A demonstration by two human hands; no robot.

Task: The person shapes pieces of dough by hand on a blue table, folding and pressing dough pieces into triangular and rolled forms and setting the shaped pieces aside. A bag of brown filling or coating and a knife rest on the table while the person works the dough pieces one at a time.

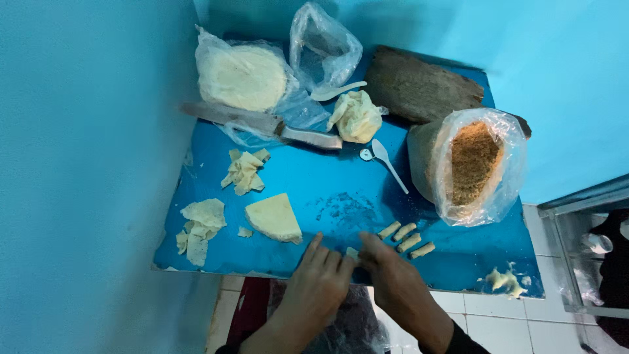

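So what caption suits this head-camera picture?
Two hands, left hand and right hand, press a small dough piece beside four finished rolls.
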